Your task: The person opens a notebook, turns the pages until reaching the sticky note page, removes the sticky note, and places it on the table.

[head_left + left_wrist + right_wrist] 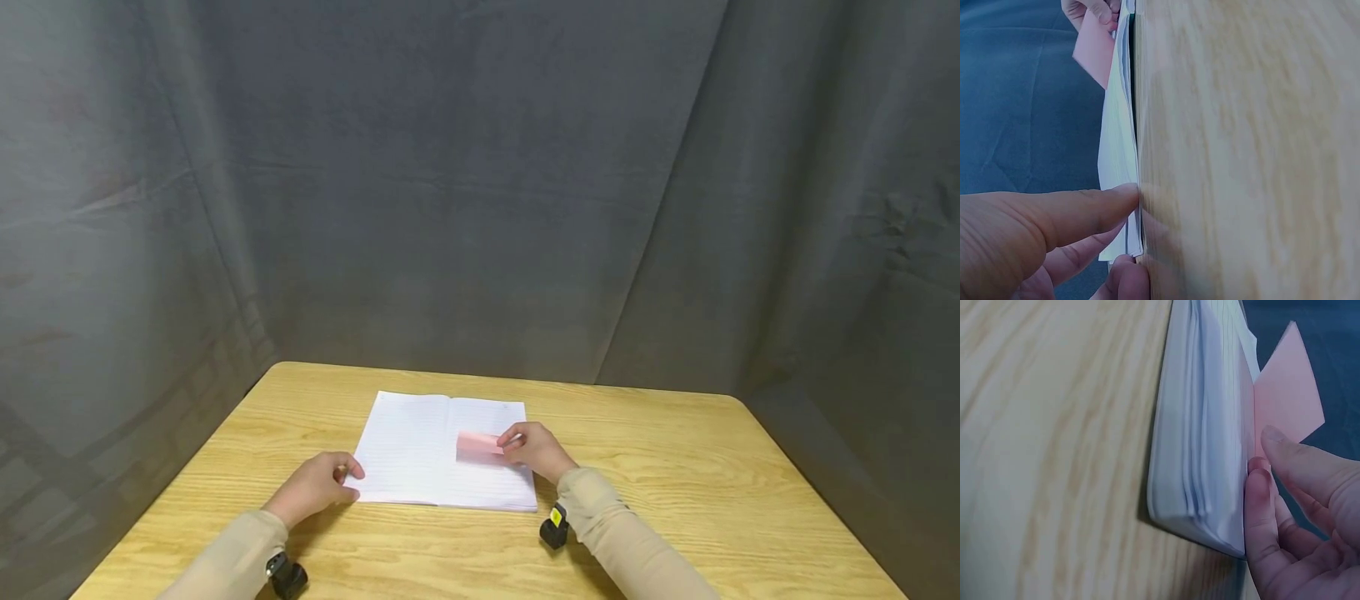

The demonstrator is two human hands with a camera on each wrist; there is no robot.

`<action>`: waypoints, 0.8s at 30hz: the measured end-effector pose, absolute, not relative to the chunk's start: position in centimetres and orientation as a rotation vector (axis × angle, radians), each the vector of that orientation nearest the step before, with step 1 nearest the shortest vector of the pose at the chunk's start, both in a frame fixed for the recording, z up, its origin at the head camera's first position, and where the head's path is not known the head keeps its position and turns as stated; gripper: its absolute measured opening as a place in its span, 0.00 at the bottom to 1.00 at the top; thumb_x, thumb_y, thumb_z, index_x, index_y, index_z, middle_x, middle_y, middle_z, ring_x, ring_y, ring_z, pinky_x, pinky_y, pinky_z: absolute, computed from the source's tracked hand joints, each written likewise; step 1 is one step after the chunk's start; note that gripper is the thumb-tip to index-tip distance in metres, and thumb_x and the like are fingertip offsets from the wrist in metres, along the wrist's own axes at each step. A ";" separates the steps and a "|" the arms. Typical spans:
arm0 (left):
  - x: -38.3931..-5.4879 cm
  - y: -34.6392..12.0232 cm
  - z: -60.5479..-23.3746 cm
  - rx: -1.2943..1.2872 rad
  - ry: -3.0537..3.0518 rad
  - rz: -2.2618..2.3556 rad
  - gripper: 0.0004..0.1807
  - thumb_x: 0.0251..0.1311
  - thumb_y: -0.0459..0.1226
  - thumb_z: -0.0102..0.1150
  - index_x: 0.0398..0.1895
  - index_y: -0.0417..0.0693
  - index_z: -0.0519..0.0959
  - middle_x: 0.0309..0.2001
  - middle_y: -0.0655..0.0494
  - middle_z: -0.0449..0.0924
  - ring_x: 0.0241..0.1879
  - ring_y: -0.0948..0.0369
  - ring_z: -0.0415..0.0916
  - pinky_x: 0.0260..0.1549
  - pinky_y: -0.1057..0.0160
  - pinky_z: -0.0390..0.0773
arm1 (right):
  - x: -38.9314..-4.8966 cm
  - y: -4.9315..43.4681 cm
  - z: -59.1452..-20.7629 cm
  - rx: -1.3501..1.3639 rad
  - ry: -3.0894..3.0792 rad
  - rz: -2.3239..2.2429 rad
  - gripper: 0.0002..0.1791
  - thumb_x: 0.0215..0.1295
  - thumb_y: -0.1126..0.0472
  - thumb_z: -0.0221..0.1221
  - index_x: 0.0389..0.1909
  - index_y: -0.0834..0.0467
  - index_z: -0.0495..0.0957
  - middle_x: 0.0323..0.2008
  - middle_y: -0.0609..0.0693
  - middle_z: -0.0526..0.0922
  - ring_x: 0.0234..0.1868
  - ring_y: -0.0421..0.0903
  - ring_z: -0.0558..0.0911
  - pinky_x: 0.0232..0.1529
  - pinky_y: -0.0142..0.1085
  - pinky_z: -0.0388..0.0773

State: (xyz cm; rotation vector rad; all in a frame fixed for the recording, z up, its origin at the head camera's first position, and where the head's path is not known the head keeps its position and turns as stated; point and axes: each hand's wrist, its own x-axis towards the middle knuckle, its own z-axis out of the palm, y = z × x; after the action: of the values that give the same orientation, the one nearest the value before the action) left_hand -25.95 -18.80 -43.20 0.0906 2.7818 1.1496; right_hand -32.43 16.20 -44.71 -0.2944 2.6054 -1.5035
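An open lined notebook (401,450) lies flat on the wooden table, its thick stack of pages seen edge-on in the right wrist view. Above its right page, a pink sticky note (474,442) stands partly raised from the paper. My right hand (534,450) pinches the note's right end between thumb and fingers, the other fingers close against the page. At the notebook's lower left corner rests my left hand (318,485), its thumb and fingertips touching the page edge. In the left wrist view the pink note (1094,50) shows beyond the pages.
The light wooden table (675,467) stretches out around the notebook, with rounded far corners. Dark grey curtains (465,192) hang behind it and on both sides. A small black camera is strapped at each wrist over beige sleeves (630,533).
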 end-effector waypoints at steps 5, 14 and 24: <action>-25.9 -18.8 -43.2 0.086 2.785 1.143 0.11 0.48 0.29 0.70 0.34 0.46 0.79 0.28 0.52 0.67 0.29 0.57 0.64 0.28 0.61 0.64 | -32.8 16.1 -45.1 -0.214 2.612 -1.530 0.05 0.54 0.70 0.67 0.32 0.64 0.81 0.25 0.50 0.83 0.28 0.40 0.78 0.32 0.32 0.78; -25.9 -18.7 -43.1 0.084 2.780 1.150 0.11 0.48 0.29 0.70 0.35 0.46 0.79 0.28 0.52 0.67 0.29 0.57 0.64 0.28 0.61 0.64 | -32.7 16.1 -44.8 -0.146 2.610 -1.545 0.06 0.54 0.70 0.67 0.29 0.64 0.79 0.22 0.48 0.77 0.26 0.40 0.75 0.29 0.31 0.73; -26.0 -18.7 -43.2 0.082 2.785 1.153 0.11 0.48 0.28 0.70 0.34 0.46 0.79 0.27 0.52 0.67 0.28 0.57 0.64 0.27 0.61 0.64 | -32.4 16.0 -44.4 -0.155 2.634 -1.509 0.05 0.55 0.69 0.67 0.27 0.64 0.79 0.22 0.47 0.76 0.26 0.40 0.73 0.30 0.30 0.71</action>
State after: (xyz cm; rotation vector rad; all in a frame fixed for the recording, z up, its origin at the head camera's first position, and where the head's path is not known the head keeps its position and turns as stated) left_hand -25.97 -18.70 -43.24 0.0818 2.7851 1.1531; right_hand -32.43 16.04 -44.43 -0.1546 2.6335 -1.5089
